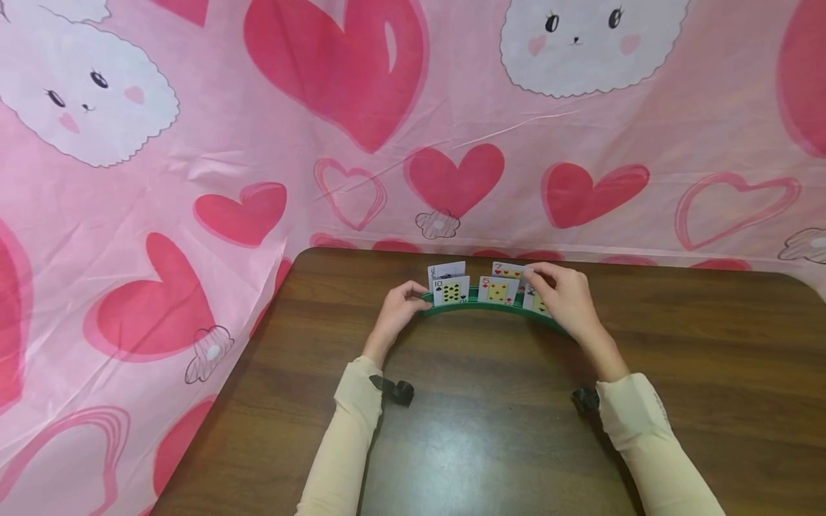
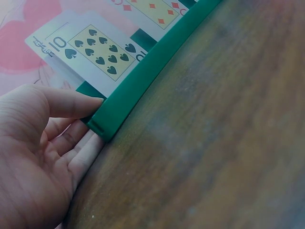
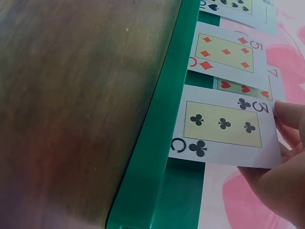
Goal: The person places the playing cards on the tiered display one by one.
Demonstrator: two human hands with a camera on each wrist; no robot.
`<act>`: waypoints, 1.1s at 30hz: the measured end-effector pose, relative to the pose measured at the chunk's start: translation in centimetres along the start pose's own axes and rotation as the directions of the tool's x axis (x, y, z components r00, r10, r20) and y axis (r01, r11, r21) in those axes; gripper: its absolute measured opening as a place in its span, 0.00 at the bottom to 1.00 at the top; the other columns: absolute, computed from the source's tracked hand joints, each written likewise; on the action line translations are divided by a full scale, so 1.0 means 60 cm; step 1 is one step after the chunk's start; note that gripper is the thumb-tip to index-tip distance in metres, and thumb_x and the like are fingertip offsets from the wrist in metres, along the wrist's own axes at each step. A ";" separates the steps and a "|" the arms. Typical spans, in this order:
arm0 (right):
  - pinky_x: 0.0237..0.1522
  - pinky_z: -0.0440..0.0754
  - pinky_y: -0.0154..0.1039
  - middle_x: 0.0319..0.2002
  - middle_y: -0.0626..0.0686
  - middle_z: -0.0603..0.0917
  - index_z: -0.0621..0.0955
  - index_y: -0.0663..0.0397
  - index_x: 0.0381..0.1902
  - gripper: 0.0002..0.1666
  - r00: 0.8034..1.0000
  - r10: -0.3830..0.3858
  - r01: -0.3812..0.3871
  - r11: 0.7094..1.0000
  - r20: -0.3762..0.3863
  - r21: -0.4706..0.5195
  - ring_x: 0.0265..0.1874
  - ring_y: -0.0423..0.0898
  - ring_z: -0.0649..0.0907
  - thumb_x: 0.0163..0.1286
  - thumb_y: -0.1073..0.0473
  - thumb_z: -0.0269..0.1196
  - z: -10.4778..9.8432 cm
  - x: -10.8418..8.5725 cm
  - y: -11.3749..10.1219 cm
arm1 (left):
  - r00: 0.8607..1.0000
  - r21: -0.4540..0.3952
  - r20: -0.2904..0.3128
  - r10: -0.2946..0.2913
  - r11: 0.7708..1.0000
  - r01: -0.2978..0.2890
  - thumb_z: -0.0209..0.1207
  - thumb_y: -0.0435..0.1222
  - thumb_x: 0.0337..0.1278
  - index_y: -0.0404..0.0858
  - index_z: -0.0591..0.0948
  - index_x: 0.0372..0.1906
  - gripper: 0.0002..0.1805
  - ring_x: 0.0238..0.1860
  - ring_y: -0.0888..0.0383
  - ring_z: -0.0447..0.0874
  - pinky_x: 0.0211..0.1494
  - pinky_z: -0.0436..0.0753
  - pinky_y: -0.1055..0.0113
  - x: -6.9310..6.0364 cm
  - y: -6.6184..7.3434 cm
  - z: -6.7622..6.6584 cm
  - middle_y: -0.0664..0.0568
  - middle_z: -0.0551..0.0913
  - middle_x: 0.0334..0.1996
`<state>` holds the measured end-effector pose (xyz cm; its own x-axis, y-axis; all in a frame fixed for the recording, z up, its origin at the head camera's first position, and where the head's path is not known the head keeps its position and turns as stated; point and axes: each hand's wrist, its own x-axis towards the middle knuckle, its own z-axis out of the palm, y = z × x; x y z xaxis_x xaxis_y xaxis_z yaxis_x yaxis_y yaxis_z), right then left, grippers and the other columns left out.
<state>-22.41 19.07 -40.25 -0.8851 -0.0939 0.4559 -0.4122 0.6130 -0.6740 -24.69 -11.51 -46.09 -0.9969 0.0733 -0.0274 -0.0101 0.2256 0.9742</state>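
A curved green card holder (image 1: 477, 304) stands on the table with several playing cards upright in it. My left hand (image 1: 400, 312) grips its left end, thumb against the front, as the left wrist view shows. Near that end, a ten of spades (image 2: 102, 57) is in front of a partly hidden card (image 1: 447, 267) with a dark picture. A five of diamonds (image 3: 226, 52) stands mid-holder. My right hand (image 1: 568, 297) pinches the upper right corner of a seven of hearts (image 1: 505, 269) in the back row. A three of clubs (image 3: 221, 126) stands before it, partly covered by that hand in the head view.
The brown wooden table (image 1: 464, 401) extends in front of the holder and to both sides. Behind it hangs a pink cloth (image 1: 452, 107) printed with hearts and white faces. A dark wrist device (image 1: 401, 392) is strapped to the left sleeve and another (image 1: 585, 400) to the right.
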 end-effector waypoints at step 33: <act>0.42 0.75 0.27 0.47 0.63 0.89 0.85 0.63 0.55 0.20 0.990 0.105 -0.104 0.994 0.097 -0.015 0.42 0.56 0.84 0.78 0.52 0.62 -0.031 0.007 -0.007 | 1.000 -0.013 0.000 -0.008 1.000 0.008 0.65 0.26 0.58 0.30 0.85 0.44 0.09 0.42 0.53 0.83 0.53 0.80 0.62 0.003 -0.006 -0.005 0.43 0.87 0.43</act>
<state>-22.20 20.26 -38.71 -0.9402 -0.1046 0.3241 -0.3145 0.6315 -0.7087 -24.91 -11.89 -46.36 -0.9968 0.0718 -0.0354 -0.0193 0.2137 0.9767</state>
